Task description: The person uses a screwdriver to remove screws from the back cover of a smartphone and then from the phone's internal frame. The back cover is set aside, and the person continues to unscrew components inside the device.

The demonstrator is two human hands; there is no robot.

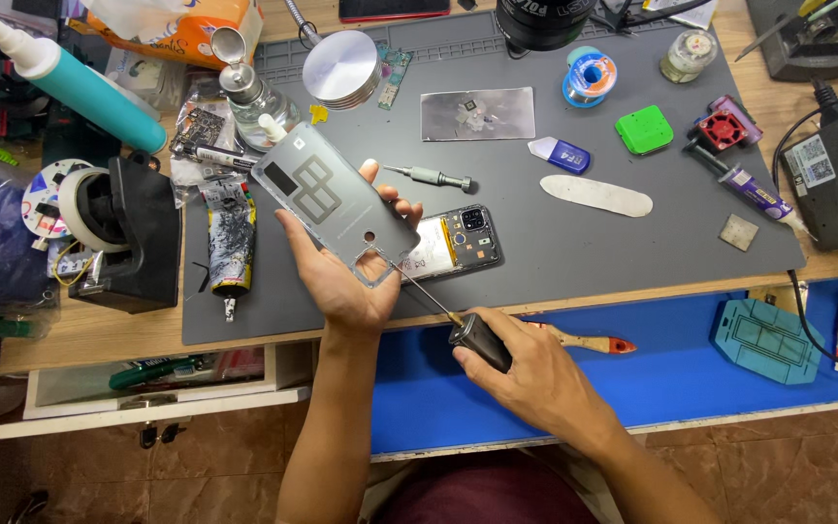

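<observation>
My left hand [346, 272] holds a grey phone back cover [332, 199] tilted above the grey work mat [555, 243]. My right hand [526, 364] grips a screwdriver [477, 338] by its black handle; its thin shaft points up-left toward the cover's lower corner. Behind the cover lies an opened phone [463, 238] on the mat, its camera module and battery exposed, partly hidden by my left hand.
On the mat lie a small silver screwdriver [431, 176], a white pry tool [596, 195], a green box [644, 129], a metal plate [477, 114] and a solder spool [591, 75]. A black tape dispenser [133, 233] and a teal bottle [80, 87] crowd the left. A brush [589, 342] rests on a blue ledge.
</observation>
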